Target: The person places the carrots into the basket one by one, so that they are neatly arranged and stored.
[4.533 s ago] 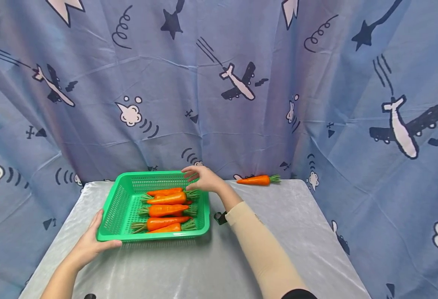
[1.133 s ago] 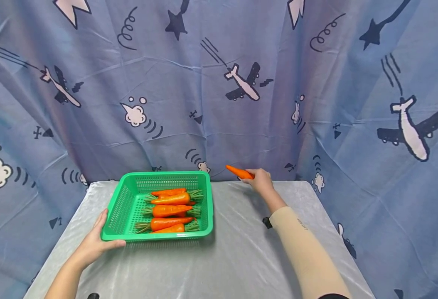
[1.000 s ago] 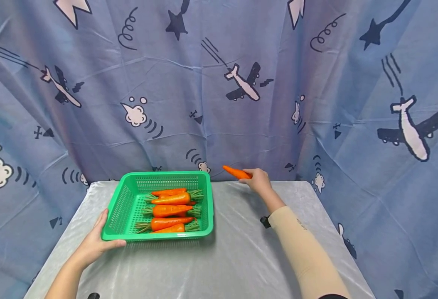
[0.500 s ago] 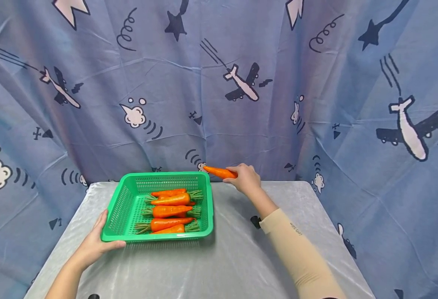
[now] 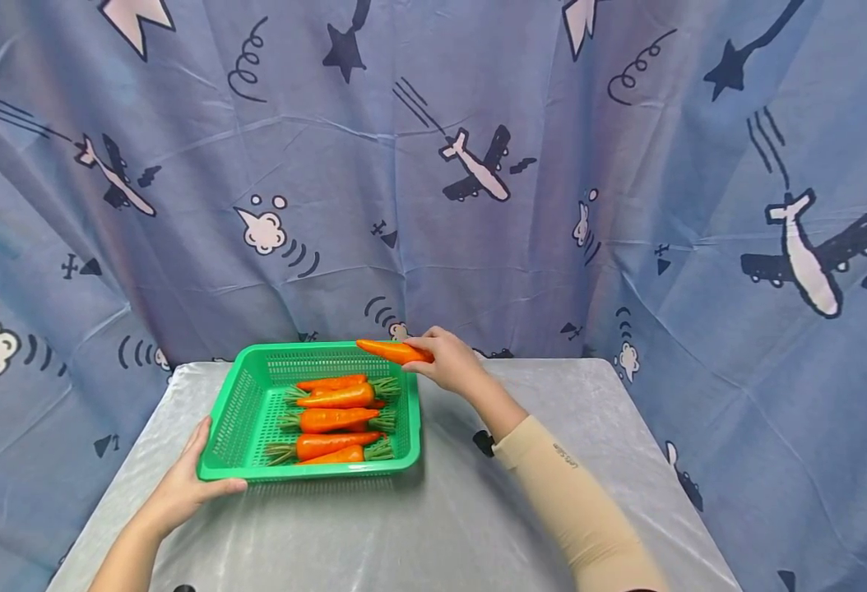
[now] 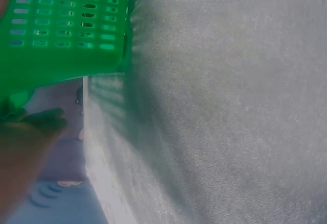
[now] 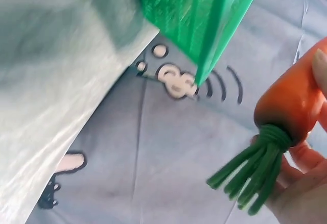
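Observation:
My right hand (image 5: 450, 362) holds an orange carrot (image 5: 391, 352) over the back right corner of a green plastic basket (image 5: 303, 474). The carrot's tapered tip points left over the basket; the right wrist view shows its green stem bundle (image 7: 255, 165) hanging free, with thumb and fingers around the orange body. At the basket's near left corner, my left hand (image 5: 182, 485) grips it, the thumb along the front wall and the fingers along the left side. Inside the basket, several carrots (image 5: 337, 421) lie roughly parallel, toward the right half, with green tops at alternating ends.
The basket stands on the left part of a table (image 5: 522, 493) covered in pale grey cloth. A blue curtain (image 5: 433, 271) printed with planes and stars hangs close behind the table and along both sides.
My right hand left the basket's back right corner, took the loose carrot from the table's back edge, and carried it left to the basket. My left hand stayed on its corner.

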